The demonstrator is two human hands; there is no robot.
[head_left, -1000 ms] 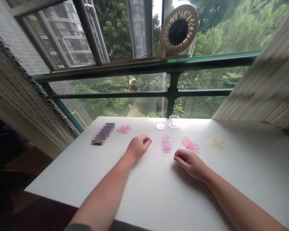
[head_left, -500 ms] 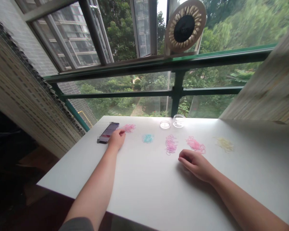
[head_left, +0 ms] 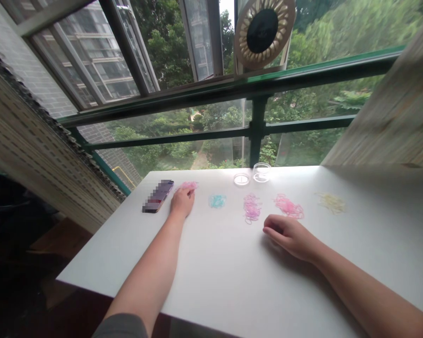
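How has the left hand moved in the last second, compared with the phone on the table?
Yes. The left hand went left across the table, away from the purple bands, and now lies beside the phone, at the pink bands.

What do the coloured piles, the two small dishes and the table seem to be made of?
Piles: thin loops in tangled heaps, probably small elastic bands, slightly translucent. Dishes: clear, glossy plastic or glass; the table shows through. Table: smooth matte white top, likely laminate or painted board. The left hand touches the pale pink pile.
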